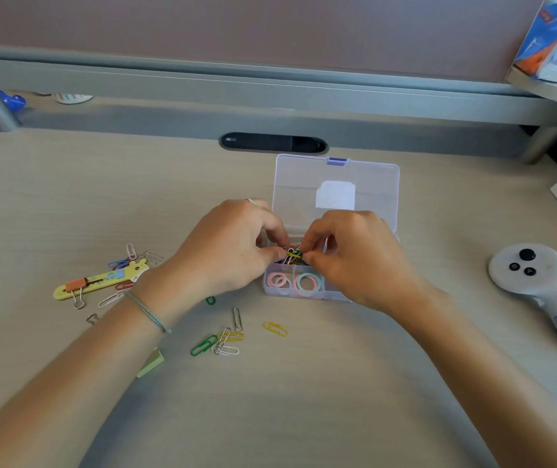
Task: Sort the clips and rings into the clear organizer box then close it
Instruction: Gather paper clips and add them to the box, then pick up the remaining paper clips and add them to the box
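Both hands meet at the centre of the frame, over the clear organizer box (304,292), which sits on the table (304,400) with its lid (336,194) thrown back toward the top. The left hand (233,251) and the right hand (354,261) each pinch, with curled fingertips, a small tangle of paper clips (293,255) held just above a rear compartment. They appear to be pulling linked clips apart.

The main risk, as I judge it, is that the tangle gives way suddenly and clips spring out, landing on the table or in the wrong compartment. The front compartments already hold pastel rings (308,282), pink to the left and a green one to the right, so a dropped clip could mix with them and undo the sorting.

The box looks light; a downward tug could tip or slide it.

Plenty remains loose: a cluster of coloured clips (223,344) at lower centre, a yellow clip (275,328) beside it, and more at centre left around a yellow giraffe-shaped piece (101,280) carrying an orange binder clip (76,285). Closing the lid too early would leave these out.
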Available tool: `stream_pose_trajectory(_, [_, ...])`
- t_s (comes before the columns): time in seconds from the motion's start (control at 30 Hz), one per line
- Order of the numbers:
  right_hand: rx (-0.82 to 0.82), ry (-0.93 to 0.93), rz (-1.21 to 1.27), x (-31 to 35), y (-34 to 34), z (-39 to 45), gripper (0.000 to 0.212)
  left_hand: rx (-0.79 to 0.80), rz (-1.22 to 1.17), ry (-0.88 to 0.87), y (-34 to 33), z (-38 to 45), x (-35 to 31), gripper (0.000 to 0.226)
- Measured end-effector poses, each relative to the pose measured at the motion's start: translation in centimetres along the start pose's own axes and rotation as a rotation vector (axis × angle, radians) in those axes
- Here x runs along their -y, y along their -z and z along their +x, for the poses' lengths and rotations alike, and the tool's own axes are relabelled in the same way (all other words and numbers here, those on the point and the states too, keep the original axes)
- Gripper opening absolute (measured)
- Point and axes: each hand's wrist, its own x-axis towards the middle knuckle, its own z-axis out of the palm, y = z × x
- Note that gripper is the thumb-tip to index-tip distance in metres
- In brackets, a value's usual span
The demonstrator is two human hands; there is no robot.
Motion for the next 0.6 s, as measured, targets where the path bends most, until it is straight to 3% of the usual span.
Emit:
stream_pose_trajectory(0.13, [0.055, 0.014, -0.026, -0.24, 0.72, 0.00, 0.016, 0.016, 0.040, -0.015, 0.35, 0.03, 0.13, 0.007])
stream_pose_trajectory(0.33, [-0.005, 0.052, -0.011, 0.31, 0.60, -0.07, 0.025, 0.012, 0.044, -0.051, 0.30, 0.10, -0.11, 0.008])
stream_pose_trajectory(0.6, [0.030, 0.086, -0.077, 0.40, 0.63, -0.22, 0.029, 0.037, 0.061, -0.058, -0.30, 0.19, -0.35, 0.020])
